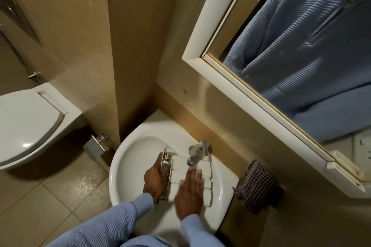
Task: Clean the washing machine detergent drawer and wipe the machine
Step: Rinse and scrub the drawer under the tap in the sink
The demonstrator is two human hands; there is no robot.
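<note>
While the toilet (pixel 30 124) sits off to my left, I'm at the sink (pixel 122 156) with the detergent drawer (pixel 204 168) lying in the basin, right under the tap (pixel 195 151). My left hand (pixel 155 178) grips the drawer's left end, fingers curled round the frame. My right hand (pixel 189 194) lies flat on the compartments, fingers straight, holding nothing. It's blurred, so probably mid-rub. Can't tell if water is running. A checked cloth (pixel 257 184) hangs just right of the sink, with the mirror (pixel 301 56) above.

Risks as I judge them:
- Wet plastic is slick. If the left grip slackens, the drawer could slide and knock the tap or basin.
- The thin ribs could crack under a hard palm press.
- Runoff from the drawer could spill over the rim onto the floor tiles (pixel 60 196) or soak my sleeves (pixel 112 222).

The machine isn't in view, and its wipe is not yet done.
</note>
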